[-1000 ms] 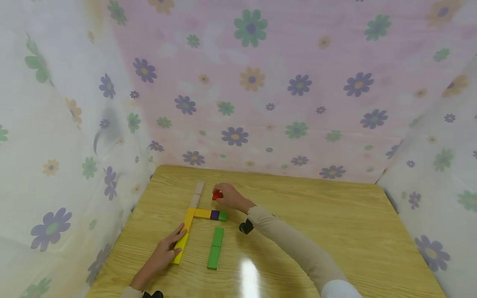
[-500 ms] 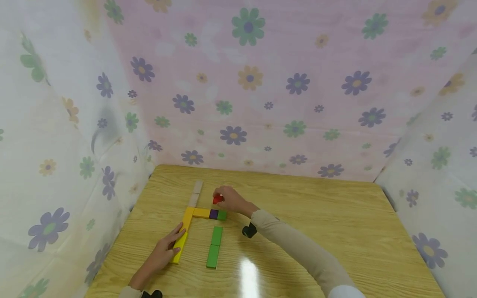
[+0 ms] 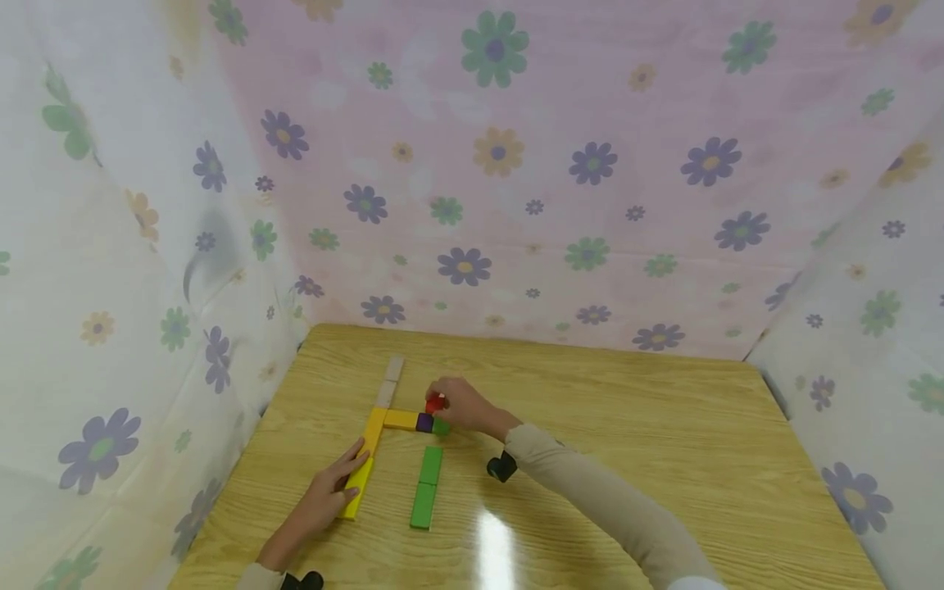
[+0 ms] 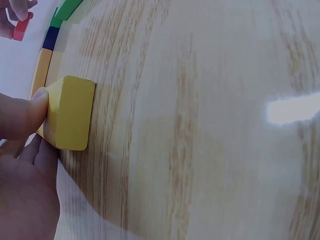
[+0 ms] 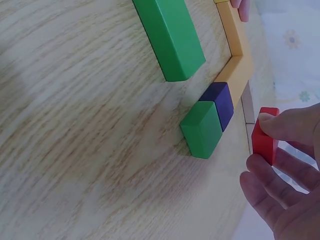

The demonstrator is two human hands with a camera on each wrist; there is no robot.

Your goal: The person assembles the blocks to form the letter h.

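My right hand (image 3: 466, 407) pinches a small red block (image 5: 265, 136) between thumb and fingers, raised beside a row of blocks. That row runs right from an orange block (image 3: 374, 428): another orange block (image 3: 401, 420), a purple block (image 5: 220, 101) and a small green block (image 5: 202, 129) at its end. In the head view the red block overlaps the row just behind the green one. My left hand (image 3: 324, 494) grips a yellow block (image 4: 75, 114) lying on the table, thumb on one side and fingers on the other. The yellow block lines up with the first orange block.
Two pale wooden blocks (image 3: 387, 393) extend the line toward the back of the table (image 3: 627, 442). Two longer green blocks (image 3: 426, 487) lie end to end, right of the yellow block. Flower-patterned cloth (image 3: 553, 246) hangs behind and at both sides.
My right hand has brought the red block slightly nearer and to the right, from behind the row to close by the small green block. My left hand stays on the yellow block.
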